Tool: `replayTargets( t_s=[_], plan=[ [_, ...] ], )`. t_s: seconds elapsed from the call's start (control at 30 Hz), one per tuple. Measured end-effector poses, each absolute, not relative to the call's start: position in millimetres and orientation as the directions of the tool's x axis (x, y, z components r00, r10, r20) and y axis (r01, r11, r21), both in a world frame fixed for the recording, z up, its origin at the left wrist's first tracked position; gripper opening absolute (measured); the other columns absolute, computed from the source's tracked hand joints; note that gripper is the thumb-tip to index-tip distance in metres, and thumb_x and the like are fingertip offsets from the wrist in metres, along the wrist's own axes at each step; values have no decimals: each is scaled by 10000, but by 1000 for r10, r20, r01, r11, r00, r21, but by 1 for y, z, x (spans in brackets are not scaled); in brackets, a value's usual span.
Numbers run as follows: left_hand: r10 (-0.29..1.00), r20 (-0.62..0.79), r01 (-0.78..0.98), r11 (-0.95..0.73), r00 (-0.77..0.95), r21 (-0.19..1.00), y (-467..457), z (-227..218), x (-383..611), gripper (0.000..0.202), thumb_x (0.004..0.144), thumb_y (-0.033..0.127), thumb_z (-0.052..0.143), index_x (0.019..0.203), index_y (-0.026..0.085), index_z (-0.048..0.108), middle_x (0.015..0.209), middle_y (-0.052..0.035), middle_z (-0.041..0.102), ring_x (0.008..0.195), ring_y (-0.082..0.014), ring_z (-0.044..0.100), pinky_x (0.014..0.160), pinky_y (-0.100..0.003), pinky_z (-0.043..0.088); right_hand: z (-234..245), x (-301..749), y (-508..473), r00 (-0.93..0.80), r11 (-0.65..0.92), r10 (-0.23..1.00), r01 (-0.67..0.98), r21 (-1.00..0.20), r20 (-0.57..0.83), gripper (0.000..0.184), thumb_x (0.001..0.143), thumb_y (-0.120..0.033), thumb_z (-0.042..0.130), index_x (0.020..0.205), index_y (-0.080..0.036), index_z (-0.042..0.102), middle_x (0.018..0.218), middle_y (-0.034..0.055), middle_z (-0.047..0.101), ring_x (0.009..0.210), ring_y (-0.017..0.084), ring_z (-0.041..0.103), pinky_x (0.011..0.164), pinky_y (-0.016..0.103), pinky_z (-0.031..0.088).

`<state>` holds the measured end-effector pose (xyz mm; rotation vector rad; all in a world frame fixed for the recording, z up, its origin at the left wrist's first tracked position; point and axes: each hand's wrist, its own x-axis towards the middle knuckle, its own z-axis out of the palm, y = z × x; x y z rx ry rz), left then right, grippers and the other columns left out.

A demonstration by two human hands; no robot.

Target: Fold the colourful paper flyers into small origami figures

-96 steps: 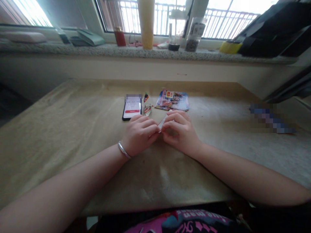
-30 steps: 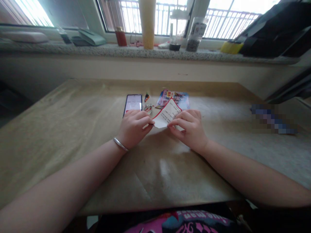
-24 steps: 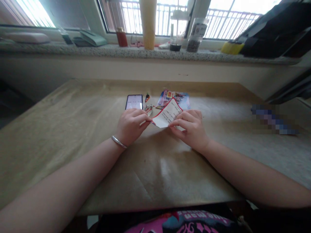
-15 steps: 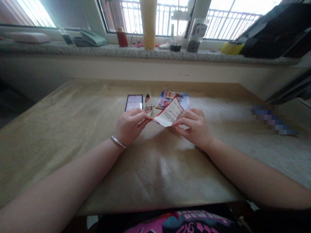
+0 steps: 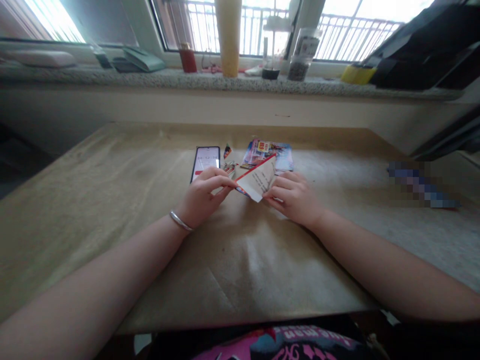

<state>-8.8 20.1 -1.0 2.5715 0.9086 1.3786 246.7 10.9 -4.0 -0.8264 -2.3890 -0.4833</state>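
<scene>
A white sheet of paper (image 5: 258, 180) with printed text and a red edge is held above the table between my two hands. My left hand (image 5: 208, 192) pinches its left corner between thumb and fingers; a silver bangle circles that wrist. At its lower right edge, my right hand (image 5: 290, 197) has the paper pinched in closed fingertips. Just behind my left hand lies a phone (image 5: 207, 159) with a lit screen showing digits. Colourful printed leaflets (image 5: 283, 152) lie behind the paper, and small paper scraps (image 5: 227, 151) rest between them and the phone.
A brown-covered table (image 5: 112, 200) spreads around my arms. On the stone windowsill (image 5: 142, 79) stand a red-brown bottle (image 5: 188, 59), a tall yellow cylinder (image 5: 228, 40), a clear container (image 5: 300, 57) and a black bag (image 5: 423, 50). A blurred, pixelated item (image 5: 420, 185) lies at the right.
The paper has tilted and narrowed, its right side bending inward. My right hand has moved slightly left and curled more, while my left hand stays nearly in place.
</scene>
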Motion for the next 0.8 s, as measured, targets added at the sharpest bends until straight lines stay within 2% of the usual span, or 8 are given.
replayTargets(
  t_s=[0.13, 0.37, 0.53, 0.67, 0.8],
  plan=[
    [548, 713, 409, -827, 438, 385, 19, 1, -7, 101, 864, 165, 590, 917, 185, 673, 912, -55, 618, 876, -141, 592, 806, -296, 516, -6, 246, 12, -683, 781, 461, 615, 107, 567, 241, 911, -318, 530, 774, -220, 702, 734, 20, 652, 726, 157, 517, 682, 292, 373],
    [539, 670, 406, -838, 510, 365, 16, 1, -5, 114, 863, 166, 579, 909, 198, 678, 931, -53, 630, 897, -148, 599, 832, -314, 517, -8, 244, 13, -638, 748, 570, 664, -5, 518, 212, 904, -292, 529, 813, -216, 704, 802, 42, 656, 798, 173, 550, 712, 296, 429],
    [529, 680, 431, -839, 508, 332, 15, 1, -5, 121, 871, 163, 561, 890, 196, 676, 911, -50, 648, 867, -138, 611, 801, -298, 529, -9, 243, 11, -453, 689, 624, 703, -175, 637, 123, 870, -259, 561, 885, -223, 677, 926, 52, 637, 847, 169, 587, 715, 293, 478],
    [509, 714, 424, -848, 481, 319, 15, 1, -4, 120, 861, 134, 569, 891, 188, 673, 897, -51, 655, 858, -136, 619, 804, -286, 529, -7, 243, 9, -296, 608, 678, 741, -287, 673, 241, 839, -251, 595, 1076, -224, 633, 1125, 82, 602, 809, 162, 608, 656, 298, 511],
    [497, 731, 420, -853, 468, 310, 15, 1, -5, 112, 856, 121, 573, 885, 174, 667, 885, -53, 657, 845, -131, 621, 798, -276, 530, -4, 244, 8, -314, 615, 688, 731, -296, 654, 185, 871, -237, 561, 1029, -222, 655, 1042, 57, 651, 732, 136, 605, 659, 286, 514]
  ],
)
